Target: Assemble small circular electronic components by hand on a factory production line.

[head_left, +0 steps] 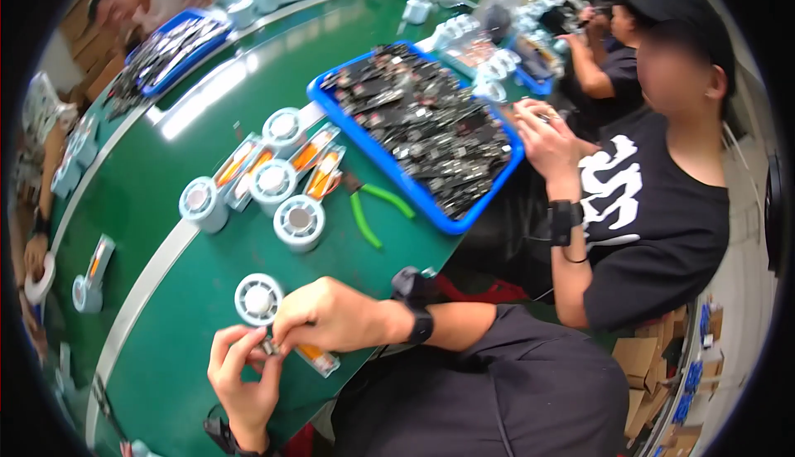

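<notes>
Your left hand [240, 374] and right hand [327, 316] meet at lower left, fingers [277, 343] of both pinched narrow on a small dark part [269, 347]. A white solder spool [257, 299] stands just above; an orange-tipped tool [317, 358] lies rightward on the tabletop [178, 333].

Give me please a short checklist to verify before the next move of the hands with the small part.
1. Small dark part is pinched between both hands: ok; the left hand and right hand meet on it.
2. White spool is within reach: ok, just beside the right hand.
3. Orange-and-clear packet is on the green table: ok, but partly hidden under the right hand.
4. Green-handled cutters are apart from the hands: ok, they lie near the blue tray.
5. Which way the part is turned: cannot tell, too small and blurred.
</notes>
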Demonstrator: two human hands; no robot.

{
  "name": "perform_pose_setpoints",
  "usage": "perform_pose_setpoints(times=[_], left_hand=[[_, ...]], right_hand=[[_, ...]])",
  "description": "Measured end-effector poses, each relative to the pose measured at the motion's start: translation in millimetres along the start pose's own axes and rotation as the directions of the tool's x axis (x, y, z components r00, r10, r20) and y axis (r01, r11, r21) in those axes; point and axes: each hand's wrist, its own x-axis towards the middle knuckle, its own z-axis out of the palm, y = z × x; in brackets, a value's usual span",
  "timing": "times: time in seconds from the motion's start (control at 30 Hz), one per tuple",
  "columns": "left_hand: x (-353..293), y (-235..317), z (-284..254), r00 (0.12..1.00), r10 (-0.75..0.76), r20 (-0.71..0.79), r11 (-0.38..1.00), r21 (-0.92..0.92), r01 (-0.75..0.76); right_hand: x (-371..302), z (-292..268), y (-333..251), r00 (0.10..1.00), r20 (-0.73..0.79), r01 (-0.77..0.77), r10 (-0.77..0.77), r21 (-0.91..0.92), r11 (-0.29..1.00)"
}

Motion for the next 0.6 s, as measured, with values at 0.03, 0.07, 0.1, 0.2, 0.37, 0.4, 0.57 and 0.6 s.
perform_pose_setpoints(times=[0.03,0.07,0.1,0.2,0.37,0.4,0.57,0.6], left_hand=[[-4.2,4.0,-8.6,0.999,-0.031,0.036,0.999,0.014,0.031],[-0.9,4.4,-6.0,0.998,0.008,0.057,1.000,-0.008,-0.008],[5.9,2.2,-1.4,0.997,0.041,0.066,0.999,-0.017,-0.040],[10.6,5.5,-2.9,0.992,0.014,0.122,0.989,-0.147,0.004],[-1.3,0.4,-6.7,0.991,-0.076,0.113,0.945,-0.307,0.108],[-2.8,-0.9,-7.1,0.991,-0.079,0.111,0.945,-0.308,0.110],[-9.0,-3.5,-6.7,0.996,-0.065,0.062,0.959,-0.271,0.079],[-9.3,-4.0,-7.4,0.997,-0.064,0.053,0.963,-0.259,0.076]], right_hand=[[-0.3,1.5,-1.0,0.999,-0.012,0.041,-0.042,-0.057,0.998],[-3.2,-3.8,-3.1,1.000,-0.028,0.000,-0.003,-0.086,0.996],[-2.8,-9.5,-6.3,0.999,-0.030,-0.030,0.027,-0.104,0.994],[-3.5,-14.6,-16.8,0.993,-0.025,-0.116,0.115,-0.027,0.993],[-2.4,0.7,-24.4,0.934,-0.029,-0.347,0.355,0.154,0.925],[-2.5,3.2,-24.1,0.934,-0.026,-0.349,0.357,0.154,0.924],[-3.1,7.1,-24.7,0.978,-0.061,-0.201,0.201,0.006,0.980],[-2.1,5.6,-26.3,0.977,-0.056,-0.209,0.207,-0.037,0.977]])
